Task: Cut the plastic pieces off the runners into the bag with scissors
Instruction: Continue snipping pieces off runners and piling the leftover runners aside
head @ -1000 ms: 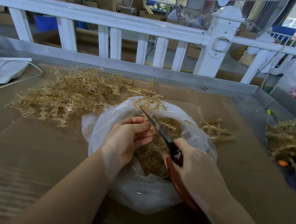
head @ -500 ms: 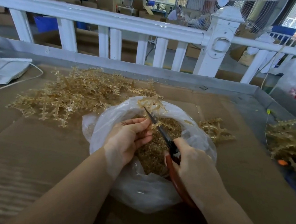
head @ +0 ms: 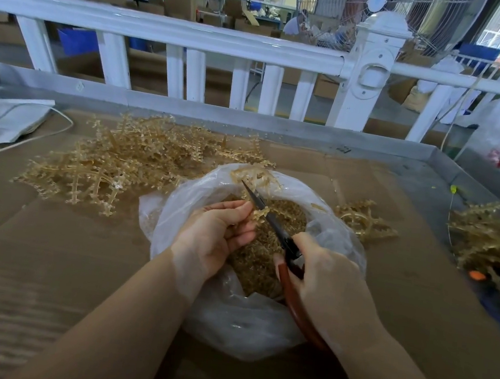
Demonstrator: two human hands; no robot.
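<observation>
A clear plastic bag [head: 228, 323] lies open on the cardboard in front of me, holding a heap of small tan cut pieces [head: 270, 247]. My left hand [head: 215, 241] pinches a tan plastic runner [head: 257, 177] that sticks up over the bag's far rim. My right hand [head: 325, 283] grips red-handled scissors [head: 273, 222]. Their dark blades point up and left and lie against the runner just above my left fingertips.
A big pile of uncut tan runners [head: 128, 164] lies left of the bag. A small runner cluster [head: 362, 219] sits right of it, and another pile [head: 490, 239] at the far right. A white railing [head: 197, 35] stands behind the table's grey raised edge [head: 249, 121].
The runner has been drawn down a little through my left fingers, and the scissor blades have closed somewhat along it. Both hands stay over the bag.
</observation>
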